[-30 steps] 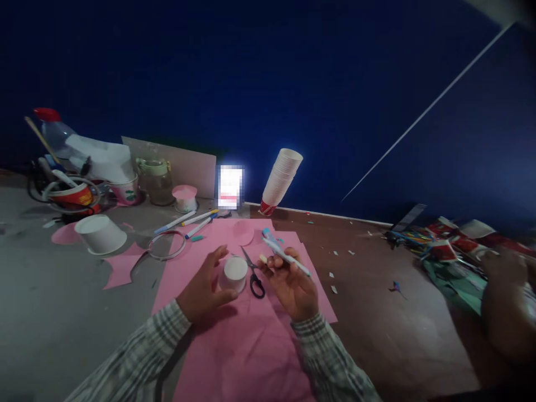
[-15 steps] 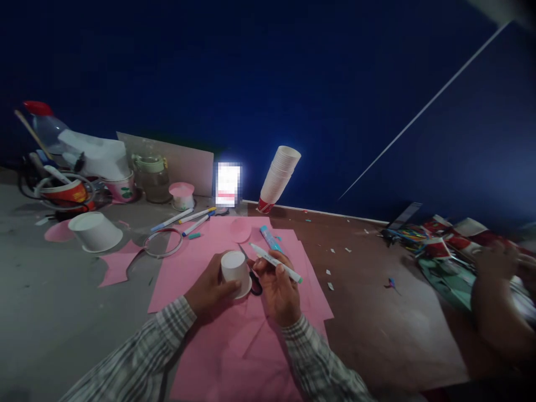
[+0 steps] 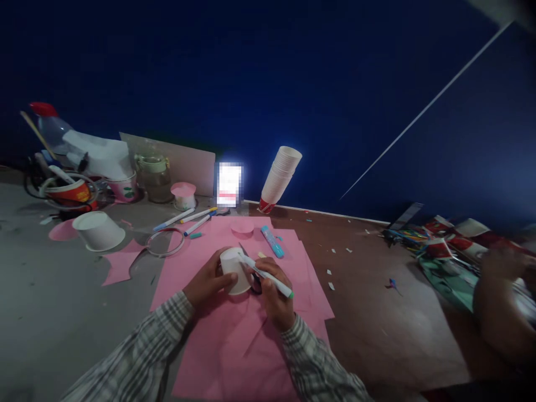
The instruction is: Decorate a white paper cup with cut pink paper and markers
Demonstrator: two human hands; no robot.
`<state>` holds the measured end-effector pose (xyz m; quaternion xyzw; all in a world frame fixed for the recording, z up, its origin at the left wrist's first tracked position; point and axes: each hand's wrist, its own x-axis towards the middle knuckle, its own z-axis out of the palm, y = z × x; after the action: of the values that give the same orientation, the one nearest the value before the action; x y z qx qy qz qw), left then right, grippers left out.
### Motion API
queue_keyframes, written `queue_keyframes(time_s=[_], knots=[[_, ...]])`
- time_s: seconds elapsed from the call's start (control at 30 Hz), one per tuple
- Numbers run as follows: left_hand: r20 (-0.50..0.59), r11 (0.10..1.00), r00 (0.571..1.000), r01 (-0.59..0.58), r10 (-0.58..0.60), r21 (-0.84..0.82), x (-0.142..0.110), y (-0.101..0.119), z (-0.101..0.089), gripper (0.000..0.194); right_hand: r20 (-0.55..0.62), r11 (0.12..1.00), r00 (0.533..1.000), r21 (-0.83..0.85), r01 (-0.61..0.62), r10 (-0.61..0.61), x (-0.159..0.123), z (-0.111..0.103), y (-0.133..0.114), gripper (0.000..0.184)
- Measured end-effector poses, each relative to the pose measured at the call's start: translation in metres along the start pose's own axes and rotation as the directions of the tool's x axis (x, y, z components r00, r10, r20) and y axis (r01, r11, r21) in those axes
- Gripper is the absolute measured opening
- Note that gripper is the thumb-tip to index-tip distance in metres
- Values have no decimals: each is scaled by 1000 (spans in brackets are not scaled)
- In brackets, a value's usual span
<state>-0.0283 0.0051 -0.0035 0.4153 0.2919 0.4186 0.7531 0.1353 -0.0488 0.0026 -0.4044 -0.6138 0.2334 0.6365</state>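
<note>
My left hand (image 3: 207, 282) is wrapped round a small white paper cup (image 3: 233, 270), holding it upside down and tilted over a pink paper sheet (image 3: 234, 346). My right hand (image 3: 273, 295) grips a white marker (image 3: 268, 276) with a green end, its tip touching the cup's side. Black-handled scissors (image 3: 253, 282) lie mostly hidden behind the cup and my right hand. A blue marker cap or glue stick (image 3: 272, 241) lies on the pink sheet just beyond.
A leaning stack of paper cups (image 3: 280, 178) stands at the back wall. Loose markers (image 3: 186, 218), a metal ring (image 3: 164, 243), an overturned white cup (image 3: 99, 230) and cluttered containers (image 3: 69, 190) lie left. Another person's hand (image 3: 500, 290) and paper scraps (image 3: 444, 245) are at the right.
My left hand closed on the cup and tipped it up. My right hand turned the marker and brought its tip down against the cup. The scissors became mostly covered.
</note>
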Motion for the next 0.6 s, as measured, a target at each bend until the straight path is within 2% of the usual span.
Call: queue_keyframes(time_s=[0.1,0.27,0.6], knots=[[-14,1000,1000,-2,3,30,2,-3,-4,65,-16,996,996,-34,86,-86,4,2,-6,20],[-31,998,999,-5,7,70,4,-6,-8,68,-18,993,996,-82,89,-90,4,3,-9,12],[-55,998,998,-15,19,64,4,-7,-7,68,63,970,982,-157,184,-176,2,3,-4,20]])
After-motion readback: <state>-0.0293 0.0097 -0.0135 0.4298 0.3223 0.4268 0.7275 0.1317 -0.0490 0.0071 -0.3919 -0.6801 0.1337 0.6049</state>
